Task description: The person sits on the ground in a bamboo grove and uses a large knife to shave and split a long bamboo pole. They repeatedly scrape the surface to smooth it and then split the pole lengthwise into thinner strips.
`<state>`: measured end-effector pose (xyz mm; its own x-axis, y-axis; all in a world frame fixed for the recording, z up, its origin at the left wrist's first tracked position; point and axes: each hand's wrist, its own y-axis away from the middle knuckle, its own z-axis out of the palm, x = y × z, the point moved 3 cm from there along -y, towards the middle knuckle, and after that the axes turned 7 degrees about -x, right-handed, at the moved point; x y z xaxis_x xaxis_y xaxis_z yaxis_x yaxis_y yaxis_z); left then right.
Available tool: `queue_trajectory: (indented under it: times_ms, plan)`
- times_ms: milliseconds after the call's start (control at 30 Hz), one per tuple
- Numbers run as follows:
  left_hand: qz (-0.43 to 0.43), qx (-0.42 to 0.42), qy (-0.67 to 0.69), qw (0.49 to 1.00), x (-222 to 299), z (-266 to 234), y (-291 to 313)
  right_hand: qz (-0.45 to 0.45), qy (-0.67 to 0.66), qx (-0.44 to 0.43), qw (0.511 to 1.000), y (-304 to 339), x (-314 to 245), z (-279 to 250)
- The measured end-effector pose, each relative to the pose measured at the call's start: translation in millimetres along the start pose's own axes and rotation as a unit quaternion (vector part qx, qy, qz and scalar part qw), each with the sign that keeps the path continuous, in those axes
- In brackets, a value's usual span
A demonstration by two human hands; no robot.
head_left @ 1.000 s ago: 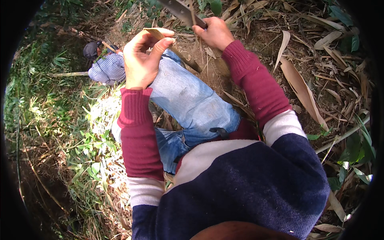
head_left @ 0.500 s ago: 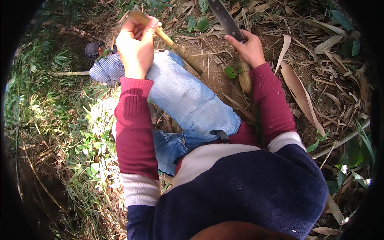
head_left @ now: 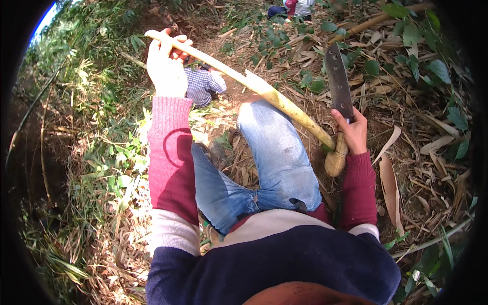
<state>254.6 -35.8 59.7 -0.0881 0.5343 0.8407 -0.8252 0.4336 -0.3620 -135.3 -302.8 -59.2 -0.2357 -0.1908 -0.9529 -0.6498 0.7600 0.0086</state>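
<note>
My left hand (head_left: 166,63) is closed around the thin upper end of a pale yellow stick (head_left: 292,108). The stick slants down to the right, passing over my raised knee, and has a split, ragged spot partway along. Its thicker lower end appears beside the knife handle; whether they touch I cannot tell. In my right hand (head_left: 353,131) is a large knife (head_left: 338,84), gripped where blade and handle meet. The dark blade, with several round holes, points away from me. Below my fingers shows its rounded wooden handle end.
A person in a checked shirt (head_left: 201,86) crouches beyond my left hand. Another person (head_left: 300,7) is at the far top edge. Dry leaves (head_left: 391,195) and green plants cover the ground at right; dense foliage (head_left: 107,86) stands at left. A pole (head_left: 381,23) lies at the upper right.
The view has shifted, bringing another person in at the top. More of the stick now shows, stretching toward my right hand. The knife and my right hand appear lower and farther right.
</note>
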Motion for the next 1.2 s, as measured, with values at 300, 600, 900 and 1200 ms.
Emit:
queue_trajectory:
  times_ms: [300, 600, 900, 1200]
  plan:
    - [-0.012, -0.060, 0.215, 0.975, -30.1, -39.1, 36.6, 0.051, -0.185, -0.137, 0.972, 20.2, -36.5, 22.2]
    - [-0.092, -0.058, -0.033, 0.994, -19.2, -3.4, 75.7, 0.071, -0.220, -0.180, 0.956, 35.6, -41.9, 27.3]
    - [-0.073, -0.096, -0.052, 0.991, -7.7, -10.5, 92.7, 0.055, -0.196, -0.218, 0.954, 44.9, -46.1, 38.3]
    - [-0.112, -0.127, -0.002, 0.986, -25.5, -1.5, 93.4, 0.083, -0.176, -0.214, 0.957, 44.5, -44.2, 43.8]
